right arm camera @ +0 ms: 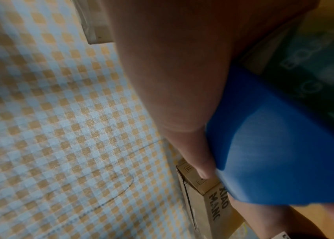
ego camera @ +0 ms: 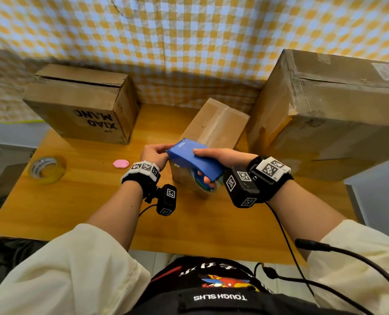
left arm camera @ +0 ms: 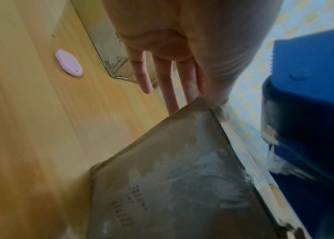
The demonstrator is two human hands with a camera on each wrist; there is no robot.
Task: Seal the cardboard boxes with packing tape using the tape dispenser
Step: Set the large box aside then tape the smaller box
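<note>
A blue plastic tape dispenser (ego camera: 194,159) is gripped by the right hand (ego camera: 221,156) over a small brown cardboard box (ego camera: 214,130) at mid-surface, steadied by the left hand (ego camera: 155,154), fingers extended; light, rigid, best held by its handle.

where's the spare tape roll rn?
Head view: the spare tape roll lies flat on the left side of the wooden table, left of the pink tag and in front of the XIAO MANG box.
</note>
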